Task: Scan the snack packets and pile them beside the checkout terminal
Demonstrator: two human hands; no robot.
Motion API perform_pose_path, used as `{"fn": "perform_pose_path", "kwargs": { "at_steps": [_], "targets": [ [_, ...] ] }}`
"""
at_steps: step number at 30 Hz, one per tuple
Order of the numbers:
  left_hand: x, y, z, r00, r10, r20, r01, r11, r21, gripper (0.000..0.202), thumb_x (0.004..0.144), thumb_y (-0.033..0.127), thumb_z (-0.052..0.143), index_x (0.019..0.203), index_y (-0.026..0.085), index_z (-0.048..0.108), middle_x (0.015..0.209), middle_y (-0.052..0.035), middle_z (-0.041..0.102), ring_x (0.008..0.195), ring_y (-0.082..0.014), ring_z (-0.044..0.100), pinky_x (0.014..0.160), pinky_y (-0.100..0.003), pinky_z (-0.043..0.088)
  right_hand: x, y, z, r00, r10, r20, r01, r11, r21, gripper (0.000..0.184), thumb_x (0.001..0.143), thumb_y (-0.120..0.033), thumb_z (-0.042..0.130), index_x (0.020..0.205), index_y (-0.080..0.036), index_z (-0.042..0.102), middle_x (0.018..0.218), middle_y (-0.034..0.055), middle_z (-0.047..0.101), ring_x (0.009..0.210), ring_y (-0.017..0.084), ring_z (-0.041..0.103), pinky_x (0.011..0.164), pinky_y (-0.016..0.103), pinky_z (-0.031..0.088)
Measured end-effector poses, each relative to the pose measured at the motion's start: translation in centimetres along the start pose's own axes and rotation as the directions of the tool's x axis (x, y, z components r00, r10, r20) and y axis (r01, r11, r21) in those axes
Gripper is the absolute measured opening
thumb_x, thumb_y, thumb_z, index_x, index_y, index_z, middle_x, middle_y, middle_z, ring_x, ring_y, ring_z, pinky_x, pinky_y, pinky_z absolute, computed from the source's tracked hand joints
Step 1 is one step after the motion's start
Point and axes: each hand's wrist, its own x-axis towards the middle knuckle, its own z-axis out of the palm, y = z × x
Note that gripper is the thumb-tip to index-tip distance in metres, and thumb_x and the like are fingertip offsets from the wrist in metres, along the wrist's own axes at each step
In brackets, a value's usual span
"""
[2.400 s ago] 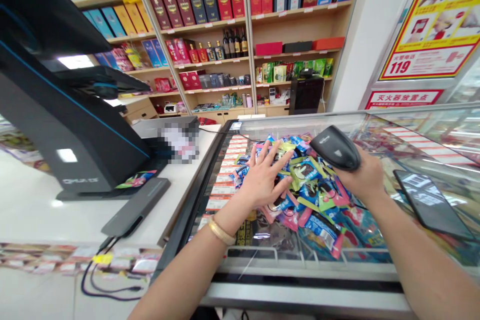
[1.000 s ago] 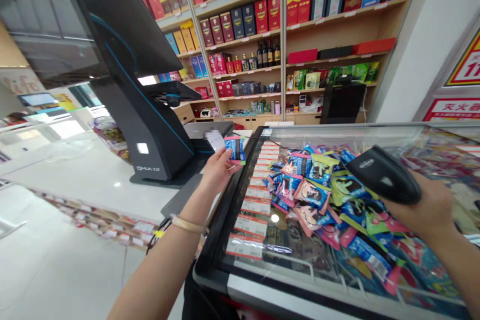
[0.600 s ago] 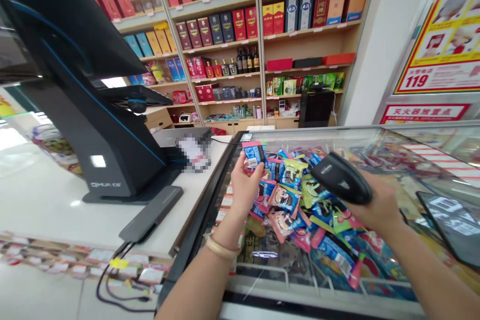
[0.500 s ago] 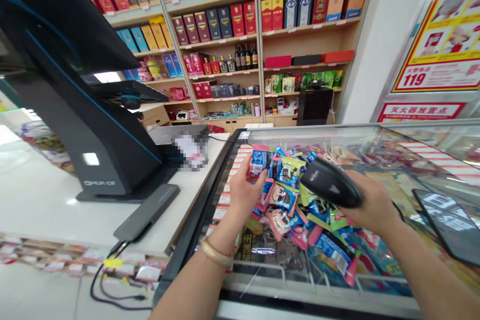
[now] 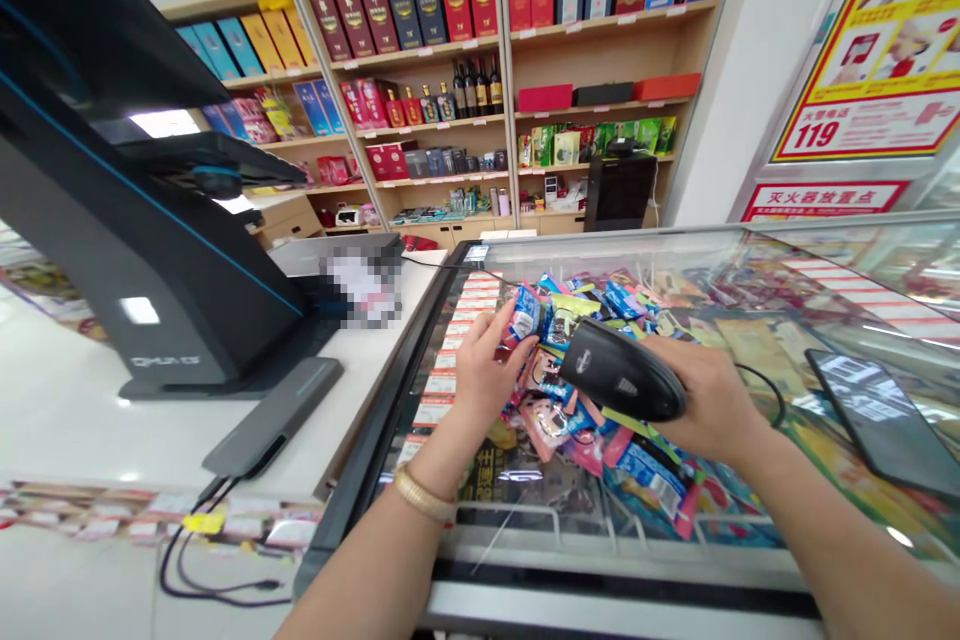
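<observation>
My left hand (image 5: 487, 360), with a gold bracelet (image 5: 424, 498) on its wrist, pinches a small blue and pink snack packet (image 5: 526, 314), its printed label side turned up. In my right hand (image 5: 709, 395) is a black barcode scanner (image 5: 622, 370), its head pointing left toward that packet, a short gap apart. Beneath both hands a heap of blue, pink and green snack packets (image 5: 551, 420) lies on the glass top of a display case (image 5: 525, 560). The scanner partly covers the heap.
A phone (image 5: 877, 410) lies on the glass at right. To the left, a counter (image 5: 75, 430) carries a black checkout terminal (image 5: 202, 270) and a grey flat device (image 5: 274, 420) with cables. Shelves of boxes and bottles (image 5: 420, 120) stand behind. The scanner's cable (image 5: 772, 390) curls beside my right hand.
The scanner has moved left, closer to the packet in my left hand. That packet is tilted more now. The camera view has shifted slightly.
</observation>
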Motion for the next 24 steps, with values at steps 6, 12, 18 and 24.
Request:
{"fn": "perform_pose_path", "kwargs": {
  "at_steps": [6, 12, 18, 24],
  "targets": [
    [-0.17, 0.27, -0.02, 0.999, -0.029, 0.028, 0.03, 0.999, -0.011, 0.049, 0.089, 0.038, 0.069, 0.136, 0.025, 0.061, 0.097, -0.0038, 0.066, 0.08, -0.0144, 0.064, 0.073, -0.024, 0.057, 0.14, 0.0, -0.21, 1.0, -0.003, 0.002, 0.003, 1.0, -0.012, 0.024, 0.088, -0.039, 0.06, 0.102, -0.02, 0.065, 0.082, 0.0071, 0.074, 0.069, 0.02, 0.071, 0.06, 0.029, 0.053],
    [-0.18, 0.39, -0.02, 0.999, -0.036, 0.039, 0.036, 0.999, 0.0, 0.046, 0.089, 0.039, 0.069, 0.132, 0.023, 0.064, 0.097, -0.0048, 0.066, 0.082, -0.0158, 0.065, 0.073, -0.025, 0.057, 0.12, 0.14, -0.31, 1.0, -0.013, 0.019, 0.014, 1.0, -0.021, 0.026, 0.09, -0.043, 0.059, 0.099, -0.019, 0.065, 0.082, 0.0076, 0.075, 0.068, 0.019, 0.071, 0.06, 0.028, 0.053],
    [-0.01, 0.41, -0.13, 0.999, -0.023, 0.041, 0.021, 0.999, 0.046, 0.043, 0.089, 0.038, 0.069, 0.129, 0.022, 0.064, 0.096, -0.0035, 0.066, 0.083, -0.0155, 0.065, 0.076, -0.026, 0.057, 0.04, 0.31, -0.25, 1.0, -0.005, 0.031, 0.006, 1.0, -0.028, 0.027, 0.089, -0.043, 0.059, 0.1, -0.019, 0.066, 0.085, 0.0083, 0.075, 0.071, 0.02, 0.071, 0.061, 0.028, 0.053],
    [-0.24, 0.28, 0.21, 1.0, -0.025, 0.017, 0.025, 1.0, 0.002, 0.044, 0.089, 0.034, 0.068, 0.132, 0.024, 0.062, 0.094, -0.0024, 0.066, 0.073, -0.0132, 0.063, 0.067, -0.024, 0.056, -0.43, 0.93, -0.13, 0.993, 0.019, -0.117, -0.031, 0.995, -0.1, 0.024, 0.084, -0.034, 0.058, 0.102, -0.021, 0.066, 0.081, 0.0061, 0.072, 0.071, 0.022, 0.069, 0.062, 0.031, 0.052]
  ]
}}
